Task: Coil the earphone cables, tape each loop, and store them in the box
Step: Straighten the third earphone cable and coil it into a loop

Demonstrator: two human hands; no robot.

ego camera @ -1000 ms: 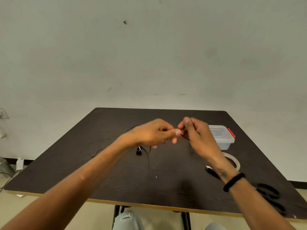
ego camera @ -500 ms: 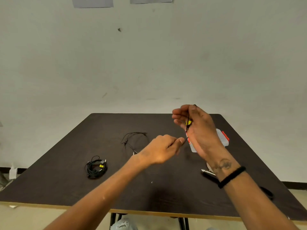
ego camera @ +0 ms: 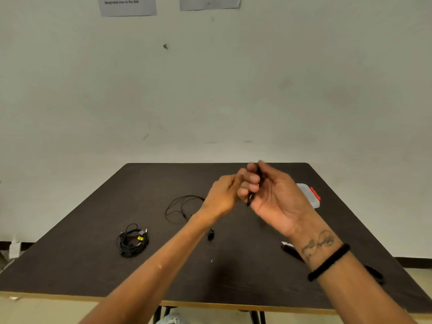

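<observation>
Pale, scuffed wall [ego camera: 233,90] behind, with two paper sheets [ego camera: 128,5] taped at its top edge, text too blurred to read. Dark brown table [ego camera: 93,265] with a light edge strip fills the lower half of the head view. Item: coiled black earphone bundle [ego camera: 132,243] carrying a small yellow tag, lying on the table's left part, well apart from both hands. Item: loose black earphone cable [ego camera: 180,206] in an open curve on the table near centre, running under the left forearm; a small black earbud or plug [ego camera: 211,235] lies just beside that forearm. Item: clear plastic box [ego camera: 309,195] with an orange-red latch, on the table's far right, largely hidden behind the right hand. Item: right hand [ego camera: 275,197], raised above the table, palm turned toward the camera, fingers curled round a gathered black cable [ego camera: 253,190] with a yellow speck showing between the fingers; a black band sits on its wrist. Item: left hand [ego camera: 222,197], blurred, fingers bent with their tips meeting the right hand's fingers; whether it pinches the cable cannot be told. Item: dark tool [ego camera: 291,249], partly hidden by the right wrist, near the right edge; another dark object [ego camera: 374,273] beyond the forearm, not identifiable.
</observation>
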